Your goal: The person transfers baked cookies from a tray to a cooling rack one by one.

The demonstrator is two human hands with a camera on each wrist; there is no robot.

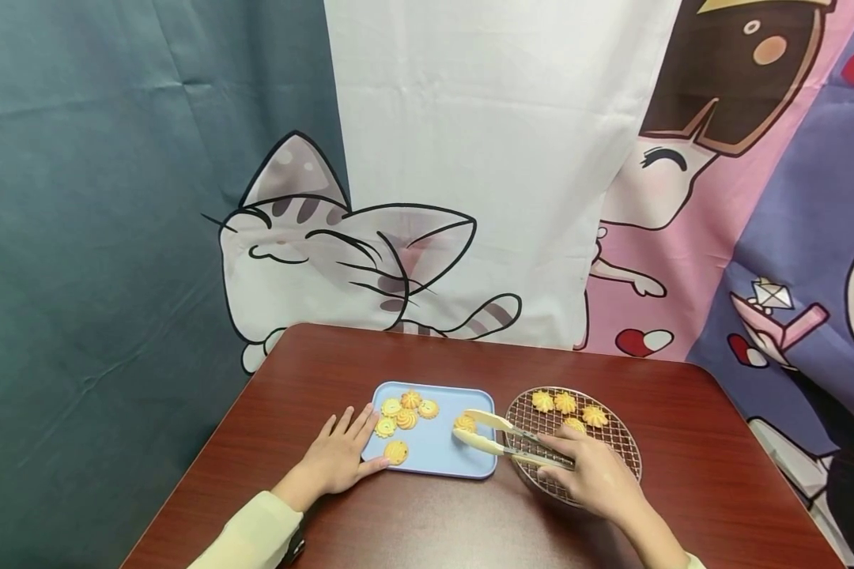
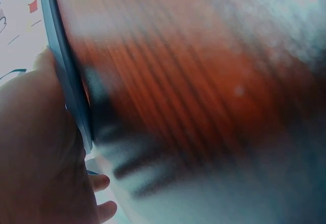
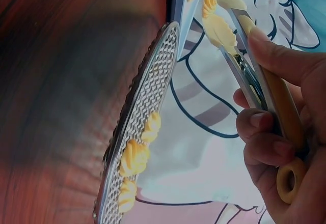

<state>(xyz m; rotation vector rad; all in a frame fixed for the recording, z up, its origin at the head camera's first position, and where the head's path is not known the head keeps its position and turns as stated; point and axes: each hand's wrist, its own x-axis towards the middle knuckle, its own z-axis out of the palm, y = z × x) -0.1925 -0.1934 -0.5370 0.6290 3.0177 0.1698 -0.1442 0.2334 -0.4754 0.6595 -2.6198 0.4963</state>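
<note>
In the head view my left hand [image 1: 338, 457] rests at the left edge of a light blue tray [image 1: 434, 446], fingers extended, thumb along the near corner. The left wrist view shows this hand [image 2: 41, 142] against the tray's dark-looking edge [image 2: 66, 66]. My right hand [image 1: 598, 472] grips metal tongs with cream tips [image 1: 478, 441], held over the tray's right side. A golden swirled cookie [image 1: 464, 424] lies between those tips; in the right wrist view the cookie [image 3: 209, 4] shows there too. Several other cookies, including a round flat cookie [image 1: 395, 452], lie on the tray's left half.
A round wire rack [image 1: 619, 454] stands right of the tray, under my right hand, with several star-shaped cookies [image 1: 564, 403] toward its far side. Both sit on a dark red-brown wooden table [image 1: 434, 514]. Behind it hangs a printed cloth [image 1: 505, 158] with cartoon figures.
</note>
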